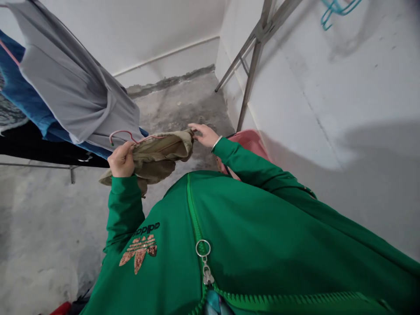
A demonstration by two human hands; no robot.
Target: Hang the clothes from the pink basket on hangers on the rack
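Observation:
A khaki garment (157,153), its open edge stretched out, hangs between my hands in the head view. My left hand (120,160) is closed around its left end. At its right end, my right hand (205,134) grips the edge between thumb and fingers. A pink hanger (122,132) runs along the garment's opening, its hook rising beside my left hand. Folds hide part of the hanger and the garment's lower part, so I cannot tell its exact kind.
Grey (75,78) and blue clothes (29,96) hang close on the left. A pink basin (251,142) stands beyond my right forearm. Metal rack legs (249,83) lean by the wall, and teal hangers (337,8) hang at the upper right.

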